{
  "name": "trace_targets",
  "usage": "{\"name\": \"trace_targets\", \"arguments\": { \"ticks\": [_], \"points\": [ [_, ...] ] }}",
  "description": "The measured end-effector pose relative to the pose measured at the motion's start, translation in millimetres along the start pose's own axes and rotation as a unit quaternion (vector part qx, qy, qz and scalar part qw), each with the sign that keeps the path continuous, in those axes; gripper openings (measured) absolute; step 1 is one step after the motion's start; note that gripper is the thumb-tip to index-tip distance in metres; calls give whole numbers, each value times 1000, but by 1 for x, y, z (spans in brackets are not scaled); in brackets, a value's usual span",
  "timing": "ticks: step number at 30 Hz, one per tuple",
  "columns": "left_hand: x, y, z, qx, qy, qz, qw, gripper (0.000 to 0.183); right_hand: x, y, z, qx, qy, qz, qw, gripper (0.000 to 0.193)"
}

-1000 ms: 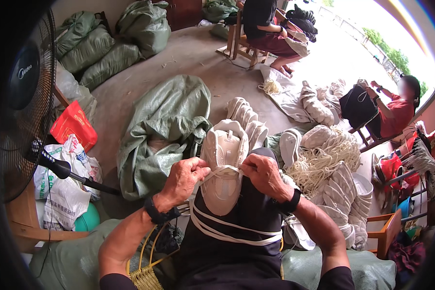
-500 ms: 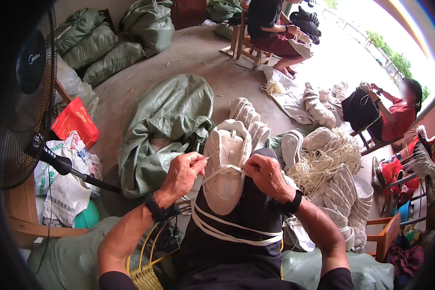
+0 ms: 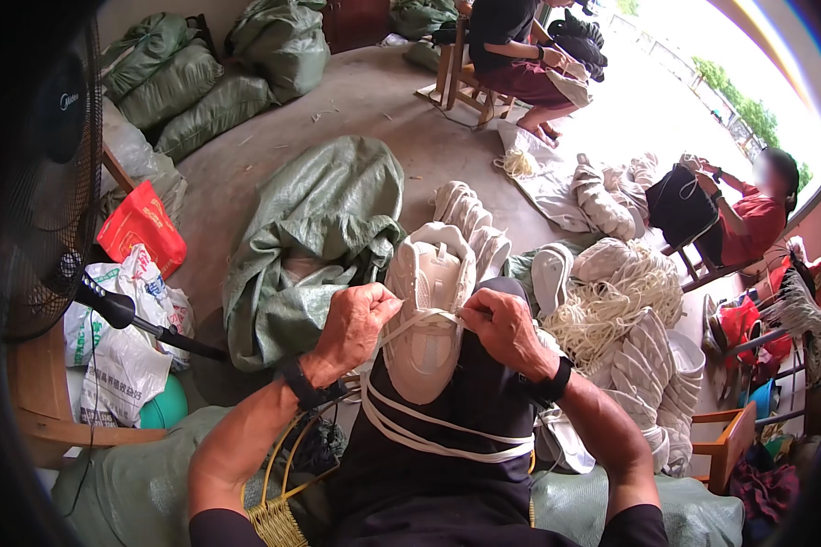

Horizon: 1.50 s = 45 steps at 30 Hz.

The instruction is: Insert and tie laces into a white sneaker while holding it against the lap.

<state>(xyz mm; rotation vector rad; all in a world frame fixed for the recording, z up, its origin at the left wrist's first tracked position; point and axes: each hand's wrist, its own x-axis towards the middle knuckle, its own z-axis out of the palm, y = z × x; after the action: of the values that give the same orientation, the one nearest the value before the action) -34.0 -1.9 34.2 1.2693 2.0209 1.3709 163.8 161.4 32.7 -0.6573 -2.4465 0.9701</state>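
Observation:
A pale beige sneaker rests on my dark-trousered lap, toe pointing toward me. One lace strand crosses its front, just below the tongue. My left hand is closed in a pinch at the shoe's left edge, with a thin pale lace end showing at the fingertips. On the opposite edge my right hand pinches the shoelace where it comes out of the upper; its fingertips touch the shoe. Loose lengths of white lace lie across my thighs.
Close by on the right is a heap of cream laces among stacked shoe uppers. A green woven sack stands ahead left, a black fan at far left. Two people sit working, one far ahead, one at right.
My left hand has shifted slightly right, bringing its fingertips over the shoe's left edge. My right hand and the shoe have stayed nearly still.

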Motion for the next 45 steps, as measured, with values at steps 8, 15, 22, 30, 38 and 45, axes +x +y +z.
{"name": "trace_targets", "arguments": {
  "ticks": [8,15,22,30,38,45],
  "points": [
    [3,1,-2,-20,-73,-58,995,21,-1,2,-1,7,-6,3,1000,16],
    [26,1,-1,128,-98,135,978,12,0,-6,-6,-41,-33,-38,998,15],
    [48,27,-17,381,-37,432,817,28,21,-20,-32,-193,-44,-312,929,46],
    [77,31,-21,320,-280,450,785,18,46,8,-44,-165,-126,-382,901,12],
    [70,26,9,358,-267,308,840,17,40,14,-31,-142,-148,-238,949,17],
    [59,17,27,135,-133,180,965,15,78,-7,-21,54,-39,-47,997,21]
  ]
}}
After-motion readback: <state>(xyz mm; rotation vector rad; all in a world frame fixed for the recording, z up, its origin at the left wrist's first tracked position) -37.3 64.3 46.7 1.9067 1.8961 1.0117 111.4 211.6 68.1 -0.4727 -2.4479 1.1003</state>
